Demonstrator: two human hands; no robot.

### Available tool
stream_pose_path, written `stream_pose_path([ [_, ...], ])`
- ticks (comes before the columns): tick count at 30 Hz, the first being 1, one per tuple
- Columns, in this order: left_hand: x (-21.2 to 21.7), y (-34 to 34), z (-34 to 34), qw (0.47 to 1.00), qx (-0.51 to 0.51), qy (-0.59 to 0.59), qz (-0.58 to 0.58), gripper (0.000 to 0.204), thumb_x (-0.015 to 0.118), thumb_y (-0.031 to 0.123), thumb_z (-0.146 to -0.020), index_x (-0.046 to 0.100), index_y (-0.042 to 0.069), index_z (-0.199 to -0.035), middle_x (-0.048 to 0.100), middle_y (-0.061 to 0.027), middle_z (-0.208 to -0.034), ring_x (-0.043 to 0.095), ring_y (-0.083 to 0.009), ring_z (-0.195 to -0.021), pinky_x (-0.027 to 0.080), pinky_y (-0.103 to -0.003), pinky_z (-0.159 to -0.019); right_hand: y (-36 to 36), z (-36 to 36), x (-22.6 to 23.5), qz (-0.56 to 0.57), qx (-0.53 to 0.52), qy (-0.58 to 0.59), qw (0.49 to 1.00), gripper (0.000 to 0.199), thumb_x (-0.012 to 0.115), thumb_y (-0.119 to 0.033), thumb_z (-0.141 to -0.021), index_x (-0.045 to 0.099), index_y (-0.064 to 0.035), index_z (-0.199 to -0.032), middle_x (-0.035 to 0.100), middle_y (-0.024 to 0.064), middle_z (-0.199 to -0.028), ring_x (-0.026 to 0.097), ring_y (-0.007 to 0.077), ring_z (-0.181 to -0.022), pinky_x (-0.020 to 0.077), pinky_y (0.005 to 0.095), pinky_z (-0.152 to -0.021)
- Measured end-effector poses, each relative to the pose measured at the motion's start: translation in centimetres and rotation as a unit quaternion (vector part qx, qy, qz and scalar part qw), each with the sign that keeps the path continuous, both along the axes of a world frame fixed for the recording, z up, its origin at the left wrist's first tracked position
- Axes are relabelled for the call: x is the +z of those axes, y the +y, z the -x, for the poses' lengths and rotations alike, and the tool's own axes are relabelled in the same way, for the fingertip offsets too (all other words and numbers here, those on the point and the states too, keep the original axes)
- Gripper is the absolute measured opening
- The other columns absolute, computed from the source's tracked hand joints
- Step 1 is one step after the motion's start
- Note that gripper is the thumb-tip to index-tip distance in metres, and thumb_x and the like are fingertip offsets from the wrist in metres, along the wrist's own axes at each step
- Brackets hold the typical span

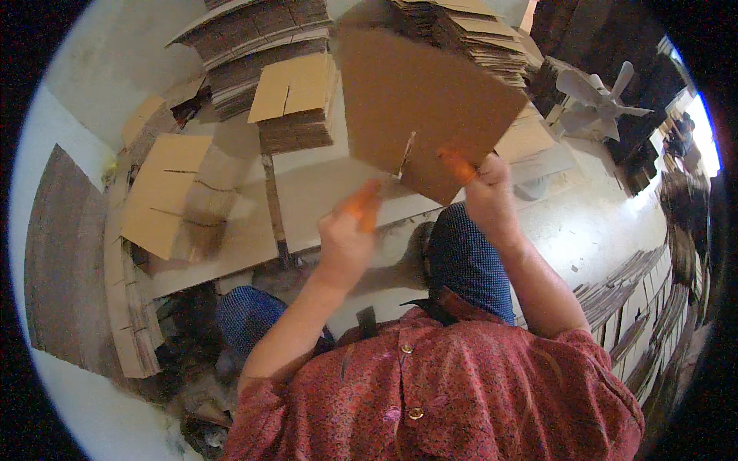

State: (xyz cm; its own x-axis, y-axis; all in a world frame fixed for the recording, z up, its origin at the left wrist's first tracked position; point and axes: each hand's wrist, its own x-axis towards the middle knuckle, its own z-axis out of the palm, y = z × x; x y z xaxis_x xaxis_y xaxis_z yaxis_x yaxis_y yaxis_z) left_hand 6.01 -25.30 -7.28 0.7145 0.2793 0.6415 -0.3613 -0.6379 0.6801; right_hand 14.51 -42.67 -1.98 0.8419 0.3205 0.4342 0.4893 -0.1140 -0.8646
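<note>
White table loaded with cardboard piles, with a fan off to the right. One brown cardboard sheet is up over the table, right hand gripping its near right edge. Left hand sits right by the near edge and the slot, but its fingers are too blurry to tell if they're touching (orange stuff on both hands, no clue what). Progress-wise, the short stack and left stack already show slots; the held sheet isn't on any pile yet. Can't tell how many remain.
</note>
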Motion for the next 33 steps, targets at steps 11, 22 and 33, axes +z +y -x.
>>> stream_pose_path([
  [11,0.0,0.8,-0.7,0.998,-0.015,-0.032,0.047,0.018,0.06,0.006,-0.082,0.062,-0.001,-0.098,0.065,-0.0148,-0.077,0.063,-0.0204,-0.066,0.049,-0.032,-0.058,2.1,-0.1,-5.0,0.05,-0.014,-0.032,0.998,0.01,0.057,-0.003,-0.083,0.062,0.0017,-0.09,0.063,-0.0001,-0.078,0.051,0.007,-0.074,0.0426,0.0244,-0.064],
  [22,0.2,1.1,-0.6,0.985,-0.09,0.058,0.133,0.061,0.037,0.046,-0.084,0.042,0.002,-0.126,0.05,-0.0106,-0.109,0.047,-0.0181,-0.097,0.034,-0.031,-0.084,0.8,1.3,-7.4,0.193,-0.006,0.004,0.981,0.03,0.065,-0.022,-0.08,0.059,0.0004,-0.099,0.063,0.0123,-0.079,0.059,0.0218,-0.07,0.0478,0.0331,-0.065],
  [33,-2.3,-3.2,-3.9,0.834,-0.403,0.137,0.351,0.087,0.018,0.07,-0.081,0.007,0.007,-0.141,0.016,-0.007,-0.144,0.02,-0.0196,-0.13,0.017,-0.033,-0.107,1.9,-2.0,-0.3,-0.002,0.124,0.255,0.959,0.049,0.059,-0.033,-0.083,0.049,-0.0012,-0.119,0.059,0.0103,-0.102,0.056,0.0182,-0.09,0.0454,0.0303,-0.079],
])
